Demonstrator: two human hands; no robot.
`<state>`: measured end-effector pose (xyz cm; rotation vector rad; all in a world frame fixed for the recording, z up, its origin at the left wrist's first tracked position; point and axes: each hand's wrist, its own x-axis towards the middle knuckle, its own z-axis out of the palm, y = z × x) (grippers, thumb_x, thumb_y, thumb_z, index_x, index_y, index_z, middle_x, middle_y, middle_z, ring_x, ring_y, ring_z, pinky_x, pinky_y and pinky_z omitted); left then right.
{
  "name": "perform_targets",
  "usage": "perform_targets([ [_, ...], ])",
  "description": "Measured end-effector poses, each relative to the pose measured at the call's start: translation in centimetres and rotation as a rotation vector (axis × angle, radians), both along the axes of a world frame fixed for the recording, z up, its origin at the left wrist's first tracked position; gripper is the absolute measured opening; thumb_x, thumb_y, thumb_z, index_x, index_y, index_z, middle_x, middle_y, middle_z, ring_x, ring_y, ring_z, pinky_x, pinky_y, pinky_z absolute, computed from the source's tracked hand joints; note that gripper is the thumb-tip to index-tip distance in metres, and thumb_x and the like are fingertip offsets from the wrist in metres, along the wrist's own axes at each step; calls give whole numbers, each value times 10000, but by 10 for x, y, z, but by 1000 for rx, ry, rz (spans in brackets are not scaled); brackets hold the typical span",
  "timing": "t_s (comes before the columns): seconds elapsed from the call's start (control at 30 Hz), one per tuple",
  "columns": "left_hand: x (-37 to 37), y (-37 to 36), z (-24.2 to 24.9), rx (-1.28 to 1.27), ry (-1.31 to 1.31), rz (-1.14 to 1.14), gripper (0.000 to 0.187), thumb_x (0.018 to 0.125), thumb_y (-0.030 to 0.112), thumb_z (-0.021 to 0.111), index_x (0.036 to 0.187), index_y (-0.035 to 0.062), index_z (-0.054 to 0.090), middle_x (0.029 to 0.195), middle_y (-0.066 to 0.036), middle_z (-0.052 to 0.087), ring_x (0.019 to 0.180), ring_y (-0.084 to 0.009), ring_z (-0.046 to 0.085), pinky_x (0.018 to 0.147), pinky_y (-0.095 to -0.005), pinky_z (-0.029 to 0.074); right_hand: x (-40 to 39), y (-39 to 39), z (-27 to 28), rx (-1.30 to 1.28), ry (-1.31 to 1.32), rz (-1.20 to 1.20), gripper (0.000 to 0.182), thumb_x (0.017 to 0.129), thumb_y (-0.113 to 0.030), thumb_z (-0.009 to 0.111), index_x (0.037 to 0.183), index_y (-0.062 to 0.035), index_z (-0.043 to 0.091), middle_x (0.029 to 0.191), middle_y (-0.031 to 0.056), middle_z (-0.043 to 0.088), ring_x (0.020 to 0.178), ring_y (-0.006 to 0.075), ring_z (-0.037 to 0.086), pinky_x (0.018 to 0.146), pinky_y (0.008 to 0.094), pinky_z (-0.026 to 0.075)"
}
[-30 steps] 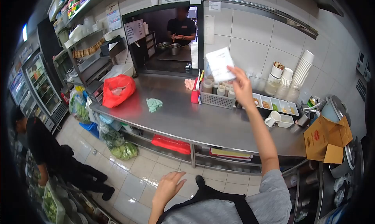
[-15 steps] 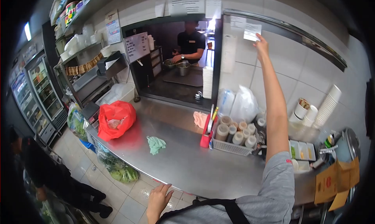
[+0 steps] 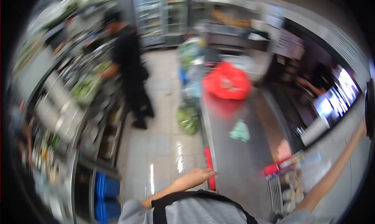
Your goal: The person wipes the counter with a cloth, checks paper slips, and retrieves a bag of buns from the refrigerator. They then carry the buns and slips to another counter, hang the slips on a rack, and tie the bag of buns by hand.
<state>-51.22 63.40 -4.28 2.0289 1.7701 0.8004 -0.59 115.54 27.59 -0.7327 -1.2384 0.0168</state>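
Left hand (image 3: pixel 197 175) hovering at long grey steel bench (image 3: pixel 238 173), right hand (image 3: pixel 363 131) reaching along white tiled wall (image 3: pixel 340 148).
I'm reading left as loosely open, empty, fingertips overlapping the bench's near edge, contact unclear. Right is blurring into the view's dark rim; can't tell its grip. Crumpled red plastic bag (image 3: pixel 227 83) is sitting toward the bench's far end.
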Motion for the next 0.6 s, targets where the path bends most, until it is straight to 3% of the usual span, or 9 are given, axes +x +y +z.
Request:
perform_targets([
  [0.13,-4,-53,8,-84,32,179,131,845,137,507,940,54,544,798,-128,609,711,-346,610,618,-454,479,-198,-64,-153,-314,-162,626,384,954,-235,415,1280,-53,507,1252,127,540,1191,235,472,1015,346,347],
  [0.17,-9,-71,9,-95,29,217,139,861,180,511,925,58,534,772,-126,606,692,-344,605,608,-456,476,-249,-105,-184,-492,-442,637,352,962,-257,401,1184,-33,558,1136,102,579,1084,208,517,957,363,385],
  [0.2,-14,-91,13,-77,1,292,142,865,190,513,888,51,532,728,-132,599,688,-345,606,596,-453,475,-316,-175,-201,-602,-432,853,409,958,-376,396,839,-37,592,876,111,574,783,198,547,758,300,445],
  [0.23,-8,-109,16,-53,-20,363,158,870,200,515,852,44,529,684,-138,592,684,-346,606,583,-450,474,-344,-199,-252,-247,-576,1066,374,970,-255,408,674,-56,520,831,73,549,797,144,510,756,298,414],
  [0.27,-9,-127,18,-28,-37,427,183,874,211,517,815,38,527,640,-144,585,680,-347,607,571,-447,472,-370,-199,-309,-500,-454,1270,442,969,-267,420,574,-70,434,663,69,514,674,139,502,673,287,407],
  [0.3,-7,-145,17,-46,-18,501,205,882,225,515,804,35,524,637,-146,583,677,-347,604,569,-446,471,-394,-230,-350,-647,-482,1114,471,973,-300,419,559,-76,428,530,46,451,525,119,463,542,275,386],
  [0.4,-9,-201,15,-72,43,735,243,884,247,520,765,35,517,628,-153,576,656,-343,597,562,-450,467,-464,-289,-470,-909,-409,1287,284,976,-284,407,878,-51,536,499,20,430,400,71,387,360,218,303],
  [0.5,-9,-262,18,18,160,995,196,830,217,564,735,54,510,640,-138,569,631,-322,596,558,-447,461,-512,-413,-471,-1076,-597,1424,304,935,-103,411,1234,-63,449,578,13,476,413,54,383,361,207,326],
  [0.6,-7,-342,64,243,536,1306,146,741,163,623,707,86,505,724,-84,578,682,-252,595,587,-390,453,-572,-463,-489,-815,-738,1720,433,874,15,474,1293,-71,409,799,34,523,507,62,437,434,183,380],
])
